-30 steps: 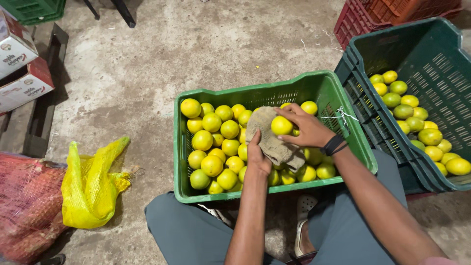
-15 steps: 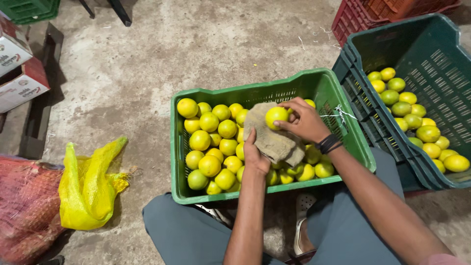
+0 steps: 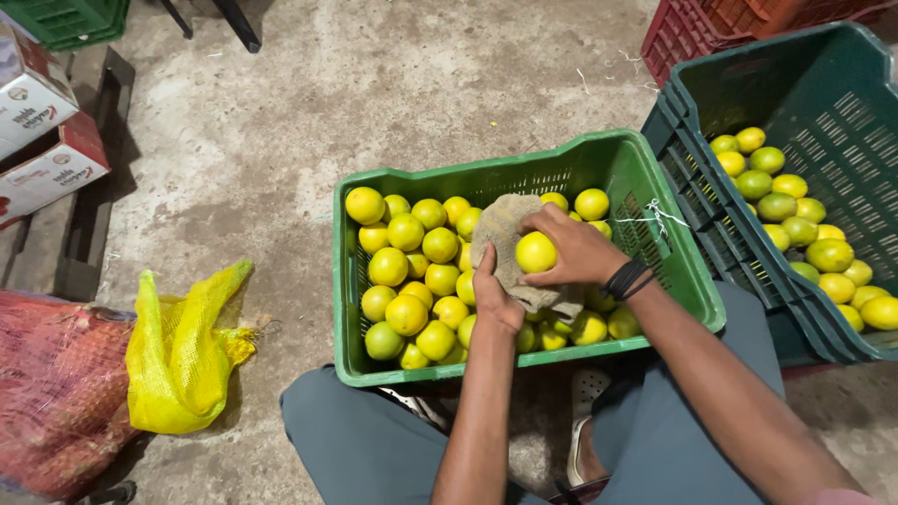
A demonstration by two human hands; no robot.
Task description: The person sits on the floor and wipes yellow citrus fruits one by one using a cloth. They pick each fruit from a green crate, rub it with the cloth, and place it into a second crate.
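Note:
A light green crate (image 3: 655, 257) in front of me is full of yellow-green citrus fruits (image 3: 407, 271). My left hand (image 3: 493, 295) holds a brown cloth (image 3: 505, 234) cupped over the fruit pile. My right hand (image 3: 580, 251), with a black band on the wrist, grips one yellow fruit (image 3: 536, 252) and presses it against the cloth.
A dark green crate (image 3: 823, 84) at the right holds several more fruits (image 3: 795, 206). A red crate (image 3: 683, 33) stands behind it. A yellow net bag (image 3: 178, 351) and a red net sack (image 3: 51, 393) lie at the left, cardboard boxes (image 3: 37, 131) beyond. The floor is bare concrete.
My right hand has turned the yellow fruit against the cloth, lifting it slightly and then bringing it back down. My left hand stays under the cloth.

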